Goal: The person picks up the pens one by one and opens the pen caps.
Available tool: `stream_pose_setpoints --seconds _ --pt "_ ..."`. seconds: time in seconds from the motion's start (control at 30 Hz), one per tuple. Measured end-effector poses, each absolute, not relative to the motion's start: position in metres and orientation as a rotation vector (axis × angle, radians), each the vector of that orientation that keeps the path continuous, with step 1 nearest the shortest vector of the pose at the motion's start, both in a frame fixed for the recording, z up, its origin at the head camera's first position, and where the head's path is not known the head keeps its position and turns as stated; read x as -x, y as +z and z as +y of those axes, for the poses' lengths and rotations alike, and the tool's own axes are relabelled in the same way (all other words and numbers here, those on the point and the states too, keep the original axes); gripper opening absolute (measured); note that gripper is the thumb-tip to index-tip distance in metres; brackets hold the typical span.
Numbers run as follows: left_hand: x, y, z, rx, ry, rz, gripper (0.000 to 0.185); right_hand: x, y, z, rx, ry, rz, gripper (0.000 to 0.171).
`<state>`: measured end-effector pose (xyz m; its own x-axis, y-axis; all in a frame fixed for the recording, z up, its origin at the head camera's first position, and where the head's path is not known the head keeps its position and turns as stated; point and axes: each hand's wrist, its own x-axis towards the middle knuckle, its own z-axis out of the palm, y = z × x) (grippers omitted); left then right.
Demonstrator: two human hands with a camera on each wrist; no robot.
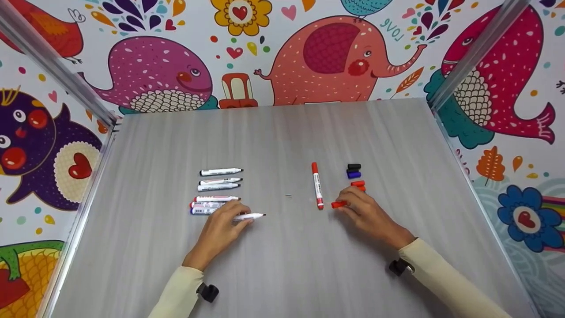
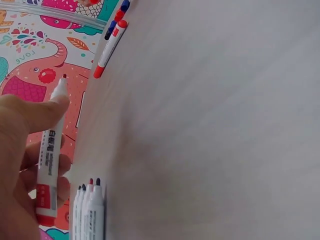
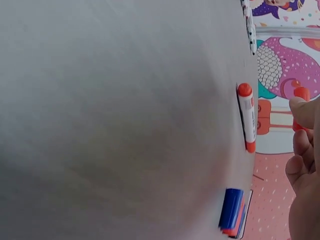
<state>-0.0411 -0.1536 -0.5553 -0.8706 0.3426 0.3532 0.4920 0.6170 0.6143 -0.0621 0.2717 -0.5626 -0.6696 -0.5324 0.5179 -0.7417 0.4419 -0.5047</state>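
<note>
My left hand holds an uncapped whiteboard marker with a red end and dark red tip, the tip pointing right in the head view. Beside that hand lies a row of uncapped white markers, partly hidden by the fingers. Between thumb and fingers, my right hand pinches a red marker cap. A capped red marker lies between the hands, close to the pinched cap. Just beyond the right hand are red caps, a blue cap and black caps.
The grey wood-grain table is bordered by walls printed with cartoon animals. Metal posts rise at the back corners. A tiny dark scrap lies near the table's middle.
</note>
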Motion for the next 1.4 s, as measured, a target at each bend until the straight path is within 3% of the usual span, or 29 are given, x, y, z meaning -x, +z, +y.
stream_pose_setpoints --seconds 0.33,1.4 --pt "0.034 -0.571 -0.165 0.605 -0.923 -2.545 0.03 0.057 -0.571 0.289 -1.023 1.05 -2.409 0.043" --pt "0.018 -0.601 -0.196 0.33 -0.899 -2.596 0.029 0.047 -0.595 0.32 -0.774 1.052 -2.466 0.036"
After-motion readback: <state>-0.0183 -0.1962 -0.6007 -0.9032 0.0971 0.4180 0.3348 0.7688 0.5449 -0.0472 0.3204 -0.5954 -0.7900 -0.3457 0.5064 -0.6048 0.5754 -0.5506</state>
